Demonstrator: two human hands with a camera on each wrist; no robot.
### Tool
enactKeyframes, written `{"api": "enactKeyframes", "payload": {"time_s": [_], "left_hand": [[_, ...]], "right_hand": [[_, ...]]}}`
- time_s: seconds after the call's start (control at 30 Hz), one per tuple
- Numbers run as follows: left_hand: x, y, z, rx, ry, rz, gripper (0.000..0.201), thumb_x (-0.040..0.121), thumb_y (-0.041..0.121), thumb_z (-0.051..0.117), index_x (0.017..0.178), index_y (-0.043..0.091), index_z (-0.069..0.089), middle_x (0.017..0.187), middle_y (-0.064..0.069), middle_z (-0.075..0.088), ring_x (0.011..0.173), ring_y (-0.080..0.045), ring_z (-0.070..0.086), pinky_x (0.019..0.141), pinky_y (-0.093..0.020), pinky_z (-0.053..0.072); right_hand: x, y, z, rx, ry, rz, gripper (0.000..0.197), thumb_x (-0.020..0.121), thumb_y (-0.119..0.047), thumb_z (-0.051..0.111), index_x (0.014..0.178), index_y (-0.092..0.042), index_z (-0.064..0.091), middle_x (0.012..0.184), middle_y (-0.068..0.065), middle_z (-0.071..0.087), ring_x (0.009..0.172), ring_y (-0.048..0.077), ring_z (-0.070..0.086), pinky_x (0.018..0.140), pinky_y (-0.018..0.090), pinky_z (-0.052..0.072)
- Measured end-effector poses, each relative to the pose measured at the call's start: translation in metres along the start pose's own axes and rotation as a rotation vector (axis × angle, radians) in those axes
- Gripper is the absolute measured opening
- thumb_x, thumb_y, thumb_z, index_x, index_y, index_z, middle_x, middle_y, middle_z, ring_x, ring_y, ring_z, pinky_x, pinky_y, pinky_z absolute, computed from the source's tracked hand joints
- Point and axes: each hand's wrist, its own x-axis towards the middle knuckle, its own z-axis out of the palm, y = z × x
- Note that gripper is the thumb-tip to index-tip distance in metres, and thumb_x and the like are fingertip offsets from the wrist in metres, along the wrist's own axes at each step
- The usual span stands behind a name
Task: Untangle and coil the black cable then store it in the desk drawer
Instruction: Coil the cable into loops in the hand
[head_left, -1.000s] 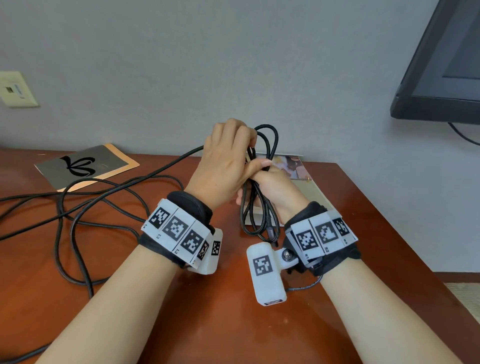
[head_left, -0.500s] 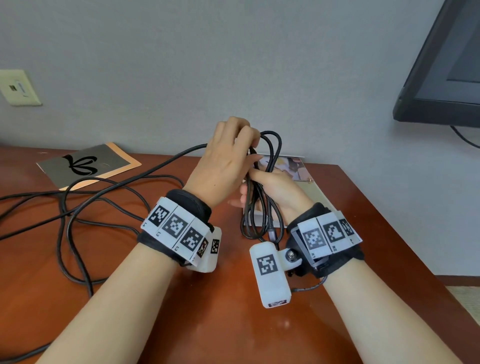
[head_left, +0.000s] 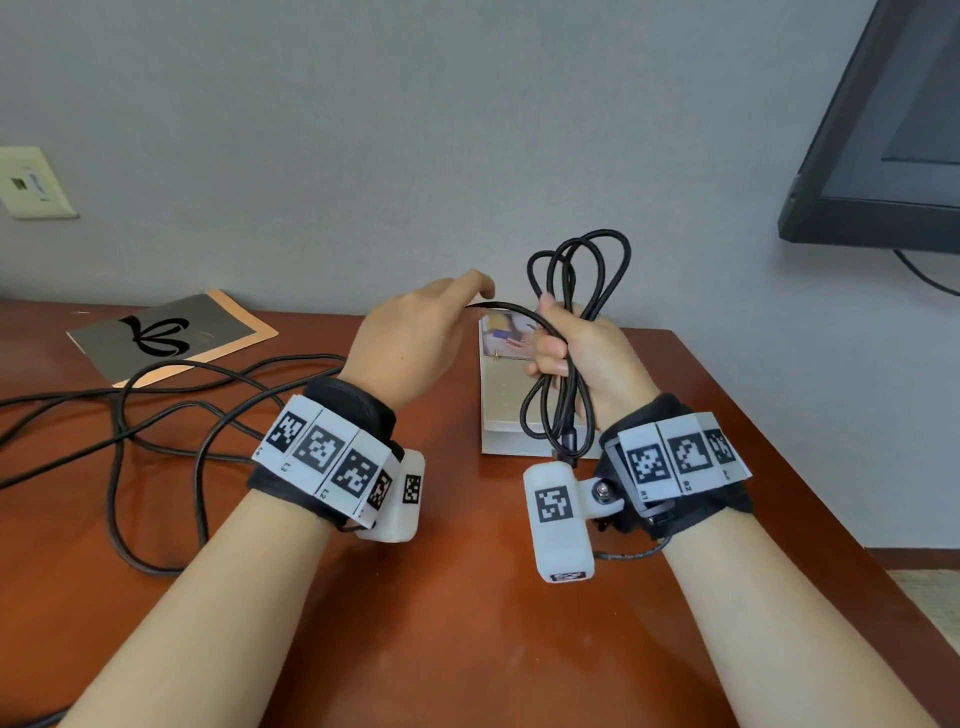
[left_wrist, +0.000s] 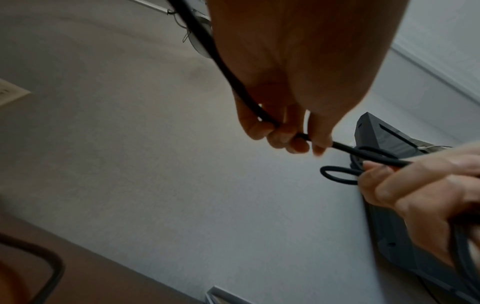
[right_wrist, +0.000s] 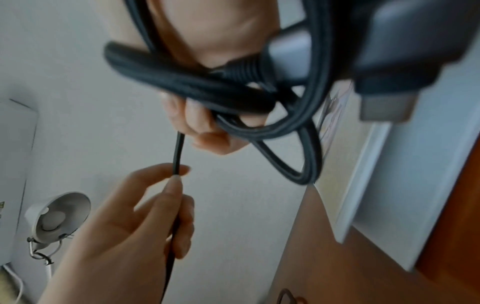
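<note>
The person's right hand (head_left: 587, 358) is raised above the reddish-brown wooden desk (head_left: 467, 597), fingers curled round a bunch of loops of the thin black cable (head_left: 574, 291); loops stand up above the fist and hang down below it toward the wrist. A single strand runs from that fist across to the left hand (head_left: 410, 343), which holds it at the fingertips. The rest of the cable lies in loose tangled curves on the desk to the left. A grey and tan booklet with a black emblem (head_left: 166, 335) lies near the wall, a pale flat box (head_left: 506, 395) sits behind the hands, and a dark monitor (head_left: 883, 145) hangs at the upper right
</note>
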Motion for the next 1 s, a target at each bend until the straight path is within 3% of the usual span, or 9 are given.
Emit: {"api": "enactKeyframes", "payload": {"time_s": [0.13, 0.27, 0.4, 0.6, 0.73, 0.9, 1.0], "left_hand": [[0.002, 0.008, -0.003, -0.006, 0.029, 0.101, 0.036, 0.089, 0.014, 0.037, 0.110, 0.018, 0.066, 0.081, -0.007, 0.060, 0.065, -0.030, 0.057, 0.052, -0.026, 0.031], [0.004, 0.012, -0.007, 0.059, 0.038, 0.219, 0.040, 0.080, 0.008, 0.037, 0.101, 0.016, 0.071, 0.070, -0.008, 0.057, 0.058, -0.027, 0.055, 0.055, -0.025, 0.028], [0.005, 0.003, -0.008, 0.137, -0.008, 0.291, 0.038, 0.073, -0.004, 0.056, 0.100, 0.018, 0.072, 0.066, -0.007, 0.054, 0.055, -0.025, 0.053, 0.053, -0.027, 0.033], [0.006, 0.008, -0.006, 0.211, -0.073, 0.345, 0.037, 0.067, -0.006, 0.067, 0.094, 0.018, 0.074, 0.061, -0.007, 0.052, 0.052, -0.024, 0.051, 0.052, -0.027, 0.029], [0.006, 0.013, -0.006, 0.242, -0.046, 0.315, 0.042, 0.064, -0.005, 0.073, 0.097, 0.020, 0.074, 0.061, -0.005, 0.052, 0.052, -0.024, 0.051, 0.055, -0.025, 0.027], [0.006, 0.015, -0.003, 0.267, -0.070, 0.316, 0.042, 0.061, -0.004, 0.079, 0.095, 0.021, 0.075, 0.061, -0.004, 0.053, 0.053, -0.024, 0.053, 0.055, -0.025, 0.027], [0.005, 0.016, -0.005, 0.288, -0.082, 0.302, 0.037, 0.063, -0.004, 0.076, 0.091, 0.020, 0.075, 0.061, -0.005, 0.052, 0.054, -0.024, 0.052, 0.056, -0.026, 0.026]], "right_hand": [[-0.004, 0.006, 0.005, -0.088, -0.036, 0.013, 0.028, 0.098, -0.015, 0.045, 0.071, -0.007, 0.049, 0.040, -0.001, 0.047, 0.032, 0.010, 0.042, 0.050, 0.025, 0.050], [-0.004, 0.008, 0.005, -0.078, -0.021, 0.077, 0.019, 0.098, -0.017, 0.047, 0.088, -0.002, 0.054, 0.046, 0.003, 0.055, 0.035, 0.013, 0.049, 0.050, 0.025, 0.053], [-0.003, 0.006, 0.003, -0.021, -0.020, 0.086, 0.023, 0.098, -0.020, 0.047, 0.098, 0.001, 0.056, 0.050, 0.006, 0.058, 0.038, 0.016, 0.054, 0.053, 0.028, 0.056], [-0.004, 0.010, 0.008, -0.013, 0.016, 0.132, 0.028, 0.098, -0.018, 0.046, 0.112, 0.005, 0.053, 0.043, 0.004, 0.053, 0.033, 0.012, 0.050, 0.048, 0.028, 0.056], [-0.001, 0.010, 0.007, -0.049, 0.055, 0.138, 0.022, 0.098, -0.019, 0.048, 0.099, 0.001, 0.055, 0.041, 0.000, 0.046, 0.030, 0.007, 0.043, 0.044, 0.026, 0.054], [0.003, 0.012, 0.002, -0.021, 0.040, 0.166, 0.018, 0.097, -0.021, 0.049, 0.097, -0.005, 0.056, 0.037, -0.006, 0.041, 0.029, 0.003, 0.037, 0.042, 0.023, 0.049], [0.002, 0.012, 0.001, -0.023, 0.014, 0.142, 0.023, 0.095, -0.029, 0.052, 0.085, -0.009, 0.057, 0.038, -0.007, 0.038, 0.030, 0.003, 0.035, 0.044, 0.024, 0.050]]}}
